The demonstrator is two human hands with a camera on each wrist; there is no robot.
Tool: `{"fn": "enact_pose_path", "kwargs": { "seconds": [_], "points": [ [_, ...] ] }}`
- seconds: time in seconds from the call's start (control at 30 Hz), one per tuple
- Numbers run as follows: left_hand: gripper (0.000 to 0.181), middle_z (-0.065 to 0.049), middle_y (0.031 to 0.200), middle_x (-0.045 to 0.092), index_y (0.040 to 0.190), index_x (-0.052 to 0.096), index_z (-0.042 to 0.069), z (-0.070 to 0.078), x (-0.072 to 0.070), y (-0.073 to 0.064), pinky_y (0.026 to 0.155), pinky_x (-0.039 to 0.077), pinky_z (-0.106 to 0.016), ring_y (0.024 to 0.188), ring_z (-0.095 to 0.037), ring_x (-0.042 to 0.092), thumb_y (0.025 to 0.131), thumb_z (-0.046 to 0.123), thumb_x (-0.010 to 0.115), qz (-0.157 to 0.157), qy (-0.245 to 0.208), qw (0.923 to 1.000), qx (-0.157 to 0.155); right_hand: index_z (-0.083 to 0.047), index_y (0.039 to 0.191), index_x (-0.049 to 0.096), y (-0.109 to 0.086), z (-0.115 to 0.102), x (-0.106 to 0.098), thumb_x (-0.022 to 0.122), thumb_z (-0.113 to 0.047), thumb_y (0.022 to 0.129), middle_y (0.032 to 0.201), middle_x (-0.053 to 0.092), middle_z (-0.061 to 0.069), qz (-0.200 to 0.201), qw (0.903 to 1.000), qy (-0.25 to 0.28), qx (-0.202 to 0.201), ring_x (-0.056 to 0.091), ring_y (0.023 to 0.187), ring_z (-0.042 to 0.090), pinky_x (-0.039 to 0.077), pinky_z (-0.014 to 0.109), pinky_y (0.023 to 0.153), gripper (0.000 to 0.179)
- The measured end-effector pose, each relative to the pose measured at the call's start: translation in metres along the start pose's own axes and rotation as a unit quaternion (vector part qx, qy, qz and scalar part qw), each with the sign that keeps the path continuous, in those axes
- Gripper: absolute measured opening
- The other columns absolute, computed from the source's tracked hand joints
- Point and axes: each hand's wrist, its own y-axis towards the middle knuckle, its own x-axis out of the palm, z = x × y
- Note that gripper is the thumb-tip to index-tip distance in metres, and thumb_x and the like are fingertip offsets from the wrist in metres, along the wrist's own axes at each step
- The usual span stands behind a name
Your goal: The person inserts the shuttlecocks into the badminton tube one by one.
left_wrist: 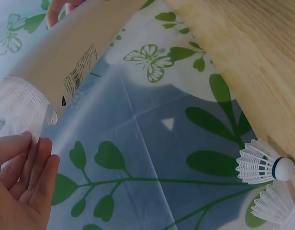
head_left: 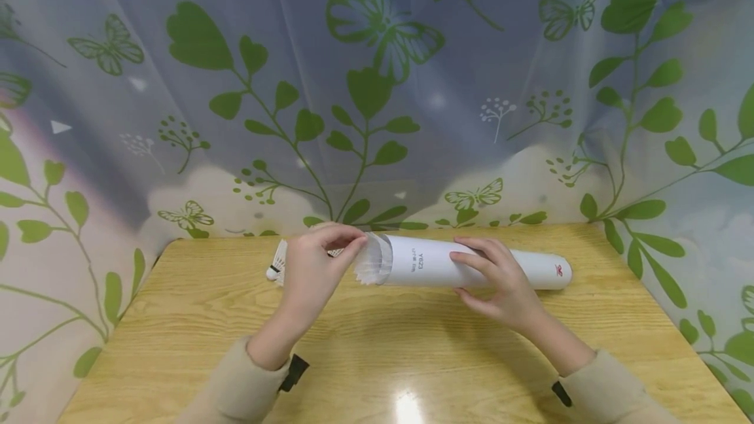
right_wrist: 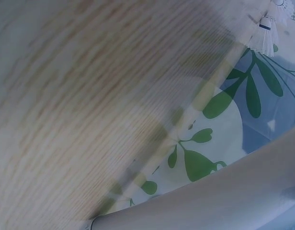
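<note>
A white shuttlecock tube [head_left: 432, 260] with printed text is held on its side, its mouth toward the left. My right hand [head_left: 497, 277] grips the tube around its middle, thumb on the near side. White netted shuttlecock skirts [head_left: 372, 260] stick out of the mouth. My left hand [head_left: 321, 264] pinches the rim of the outermost skirt [left_wrist: 23, 105] between thumb and fingertips. In the left wrist view, the tube [left_wrist: 75, 52] shows a barcode. How many shuttlecocks the tube holds is hidden. The right wrist view shows only the tube [right_wrist: 224, 191], not the fingers.
Loose shuttlecocks lie at the table's back left, partly behind my left hand; one shuttlecock [left_wrist: 281, 168] shows a white head with a dark band. The wooden table [head_left: 377, 352] meets a curtain [head_left: 377, 116] with leaves and butterflies along its back edge.
</note>
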Motion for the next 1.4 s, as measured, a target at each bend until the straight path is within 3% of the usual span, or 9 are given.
{"fn": "enact_pose_path", "kwargs": {
  "seconds": [0.17, 0.57, 1.03, 1.2, 1.4],
  "points": [
    [0.009, -0.009, 0.090, 0.083, 0.091, 0.084, 0.003, -0.002, 0.001, 0.000, 0.071, 0.067, -0.036, 0.077, -0.020, 0.079, 0.088, 0.011, 0.087, 0.000, 0.008, 1.0000, 0.006, -0.005, 0.130, 0.070, 0.000, 0.000, 0.000, 0.063, -0.042, 0.105, 0.133, 0.066, 0.027, 0.002, 1.0000, 0.003, -0.002, 0.059, 0.121, 0.034, 0.040, 0.015, 0.114, 0.045],
    [0.007, -0.006, 0.089, 0.083, 0.091, 0.085, 0.007, -0.004, 0.008, -0.003, 0.073, 0.066, -0.035, 0.078, -0.018, 0.078, 0.086, 0.008, 0.089, -0.009, 0.019, 0.9997, 0.009, -0.005, 0.130, 0.070, 0.001, 0.000, 0.001, 0.064, -0.041, 0.104, 0.133, 0.065, 0.027, 0.003, 0.9999, 0.010, -0.008, 0.059, 0.121, 0.035, 0.040, 0.017, 0.115, 0.045],
    [0.008, -0.006, 0.082, 0.081, 0.085, 0.083, 0.005, -0.006, 0.021, -0.005, 0.071, 0.065, -0.030, 0.074, -0.017, 0.076, 0.082, 0.002, 0.091, 0.028, 0.020, 0.9972, 0.066, -0.007, 0.132, 0.069, 0.000, -0.001, -0.001, 0.070, -0.032, 0.100, 0.136, 0.065, 0.024, 0.000, 0.9999, 0.010, 0.004, 0.059, 0.122, 0.033, 0.043, 0.019, 0.111, 0.041],
    [0.008, -0.006, 0.082, 0.081, 0.085, 0.083, 0.005, -0.007, 0.023, -0.006, 0.070, 0.065, -0.031, 0.073, -0.017, 0.076, 0.082, 0.002, 0.091, 0.027, 0.024, 0.9973, 0.064, -0.008, 0.132, 0.069, -0.002, -0.001, -0.002, 0.074, -0.026, 0.096, 0.137, 0.065, 0.023, -0.003, 1.0000, 0.007, 0.006, 0.059, 0.122, 0.031, 0.042, 0.018, 0.112, 0.041],
    [0.009, -0.007, 0.082, 0.081, 0.084, 0.083, 0.005, -0.009, 0.023, -0.006, 0.068, 0.065, -0.031, 0.072, -0.018, 0.077, 0.081, 0.003, 0.091, 0.037, 0.030, 0.9970, 0.061, -0.006, 0.131, 0.070, 0.000, 0.000, 0.002, 0.069, -0.031, 0.099, 0.133, 0.065, 0.027, 0.007, 0.9999, 0.010, -0.006, 0.059, 0.120, 0.035, 0.041, 0.018, 0.113, 0.041]
  ]
}}
